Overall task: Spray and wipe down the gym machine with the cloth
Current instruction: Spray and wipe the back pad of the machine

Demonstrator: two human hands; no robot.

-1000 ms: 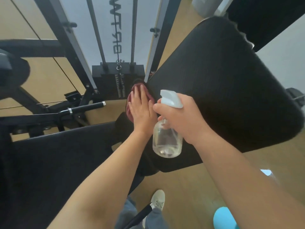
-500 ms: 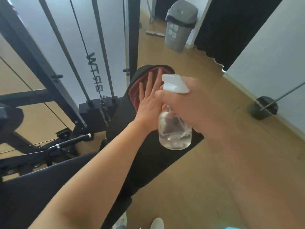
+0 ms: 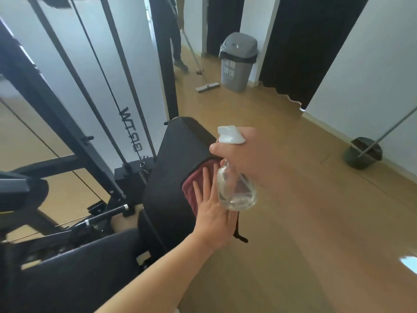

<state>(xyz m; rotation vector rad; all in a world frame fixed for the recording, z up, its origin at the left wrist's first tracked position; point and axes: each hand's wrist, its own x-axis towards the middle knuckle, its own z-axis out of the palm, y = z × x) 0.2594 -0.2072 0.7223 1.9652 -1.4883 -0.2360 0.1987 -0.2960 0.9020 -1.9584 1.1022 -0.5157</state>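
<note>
Centrally, flat left hand [image 3: 212, 214] is pressing cloth [image 3: 191, 185] onto pad [image 3: 171, 159]. Right hand [image 3: 249, 159] is gripping upright spray bottle [image 3: 235, 193], nozzle pointing left.

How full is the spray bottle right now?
Mostly empty: clear liquid pools only at the bottom of the spray bottle; the body above it looks see-through. The right hand grips its neck.

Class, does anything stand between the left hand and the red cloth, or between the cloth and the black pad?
Nothing visible does. The left hand presses flat on the red cloth, which lies against the black pad. The spray bottle, held by the right hand, merely overlaps them in view.
</note>
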